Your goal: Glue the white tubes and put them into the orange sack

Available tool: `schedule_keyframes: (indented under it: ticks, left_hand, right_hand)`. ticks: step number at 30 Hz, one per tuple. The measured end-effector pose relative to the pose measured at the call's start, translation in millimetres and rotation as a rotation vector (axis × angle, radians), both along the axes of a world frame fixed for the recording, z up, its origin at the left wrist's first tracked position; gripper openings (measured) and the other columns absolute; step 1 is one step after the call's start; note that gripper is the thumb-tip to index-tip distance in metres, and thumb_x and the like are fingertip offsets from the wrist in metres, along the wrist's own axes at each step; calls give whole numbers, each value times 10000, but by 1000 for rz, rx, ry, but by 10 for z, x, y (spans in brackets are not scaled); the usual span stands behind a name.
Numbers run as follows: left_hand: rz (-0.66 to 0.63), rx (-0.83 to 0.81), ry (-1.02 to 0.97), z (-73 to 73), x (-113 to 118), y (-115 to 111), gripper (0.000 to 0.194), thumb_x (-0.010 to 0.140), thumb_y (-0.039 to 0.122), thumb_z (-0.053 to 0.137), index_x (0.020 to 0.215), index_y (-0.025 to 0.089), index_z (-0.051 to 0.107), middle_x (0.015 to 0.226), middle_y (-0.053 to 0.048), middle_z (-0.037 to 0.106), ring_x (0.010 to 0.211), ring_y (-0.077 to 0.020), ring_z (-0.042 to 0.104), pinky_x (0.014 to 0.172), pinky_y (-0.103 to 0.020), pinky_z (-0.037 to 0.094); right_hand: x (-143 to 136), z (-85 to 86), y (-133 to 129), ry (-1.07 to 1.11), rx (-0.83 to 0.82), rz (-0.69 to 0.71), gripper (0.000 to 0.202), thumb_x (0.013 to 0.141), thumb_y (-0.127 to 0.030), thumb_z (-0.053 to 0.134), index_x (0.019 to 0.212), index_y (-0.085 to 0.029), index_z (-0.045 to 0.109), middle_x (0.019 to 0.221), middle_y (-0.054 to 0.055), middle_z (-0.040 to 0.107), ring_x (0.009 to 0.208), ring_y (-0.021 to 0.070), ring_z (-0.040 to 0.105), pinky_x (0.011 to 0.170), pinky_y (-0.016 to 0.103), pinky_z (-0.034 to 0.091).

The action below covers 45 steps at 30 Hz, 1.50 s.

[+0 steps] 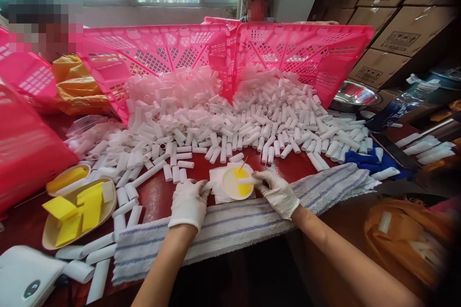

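My left hand point(188, 203), in a white glove, is closed round a short white tube point(208, 185) just left of a small cream dish point(227, 183). Also gloved, my right hand point(280, 194) pinches another white tube point(247, 181) whose end reaches over the yellow pad point(245, 191) in that dish. A thin stick point(243, 163) pokes up from the pad. Under the dish lies a white folded sheet point(217, 176). Both wrists are above a striped towel point(236, 230) along the table's front edge.
Pink baskets point(169, 33) lie tipped behind a big heap of white tubes point(230, 122). To the left are a tray point(45, 235) of yellow sponges point(91, 206) and a white device point(27, 273). A bottle point(401, 103) stands right; cartons point(399, 38) are stacked behind. Two people sit opposite.
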<state>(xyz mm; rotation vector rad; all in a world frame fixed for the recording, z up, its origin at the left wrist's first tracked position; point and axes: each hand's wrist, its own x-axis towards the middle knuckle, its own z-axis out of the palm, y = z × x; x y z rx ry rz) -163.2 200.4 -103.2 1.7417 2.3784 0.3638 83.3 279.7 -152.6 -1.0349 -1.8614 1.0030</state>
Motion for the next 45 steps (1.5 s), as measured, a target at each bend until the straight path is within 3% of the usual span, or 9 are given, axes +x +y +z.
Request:
schedule_keyframes:
  ticks: [4, 8, 13, 20, 27, 31, 36, 41, 45]
  left_hand:
    - [-10, -40, 49, 31, -2, 27, 324, 776, 386, 546, 1041, 265, 686, 1085, -72, 608, 932, -255, 515, 790, -345, 421]
    - [17, -13, -84, 21, -28, 53, 303, 753, 348, 571, 1007, 235, 692, 1015, -76, 632, 948, -242, 537, 824, -335, 426]
    - [163, 115, -522, 7, -12, 24, 310, 687, 344, 619, 961, 198, 637, 912, -36, 669, 841, -185, 601, 789, -297, 457]
    - [285, 138, -1260, 206, 147, -74, 542, 566, 334, 741, 1023, 137, 526, 857, -48, 643, 720, -146, 613, 673, -271, 502]
    - [144, 143, -1447, 236, 427, -156, 497, 577, 324, 762, 997, 138, 572, 932, -56, 657, 819, -158, 630, 762, -273, 509]
    - [105, 143, -1449, 286, 551, -222, 432, 622, 328, 731, 988, 151, 588, 894, -43, 674, 793, -154, 638, 756, -269, 508]
    - [42, 70, -1468, 301, 581, -290, 385, 729, 404, 634, 980, 118, 578, 547, 13, 572, 522, -97, 525, 555, -225, 438]
    - [-7, 19, -1485, 298, 592, -307, 396, 743, 460, 603, 960, 132, 559, 549, 18, 540, 505, -92, 477, 517, -216, 384]
    - [-13, -124, -1277, 295, 632, -322, 450, 754, 585, 499, 662, 146, 532, 470, 50, 399, 400, -59, 307, 410, -204, 235]
  right_hand:
    - [3, -24, -25, -26, -28, -23, 336, 808, -323, 581, 1124, -210, 578, 1121, 64, 632, 1042, 205, 598, 939, 366, 492]
    - [-5, 12, -69, -36, 140, -20, 279, 797, -297, 593, 1064, -218, 596, 1060, 70, 626, 965, 206, 612, 885, 379, 513]
    - [-26, 49, -93, -78, 62, -47, 327, 812, -313, 576, 1120, -207, 556, 1035, 68, 630, 939, 195, 619, 849, 353, 521]
    - [-13, 363, -329, -153, 479, 17, 81, 807, -219, 595, 873, -237, 639, 831, 38, 587, 756, 137, 554, 671, 273, 483]
    - [-146, 535, -484, 327, -308, -149, 315, 763, -462, 621, 934, -204, 564, 872, 41, 604, 644, 112, 561, 552, 226, 497]
    - [-172, 574, -444, 309, -427, -106, 379, 744, -516, 617, 907, -176, 580, 715, 18, 563, 544, 92, 497, 464, 204, 429]
    - [-112, 664, -505, 186, -342, -129, 352, 766, -515, 593, 836, -170, 585, 653, 6, 536, 517, 86, 454, 451, 197, 390]
    - [-122, 730, -575, 67, -192, -122, 273, 842, -445, 510, 834, -181, 581, 730, 30, 598, 619, 127, 539, 535, 220, 439]
    - [-114, 801, -598, -150, 298, 36, 217, 866, -292, 456, 708, -188, 563, 613, 14, 554, 556, 118, 496, 537, 241, 398]
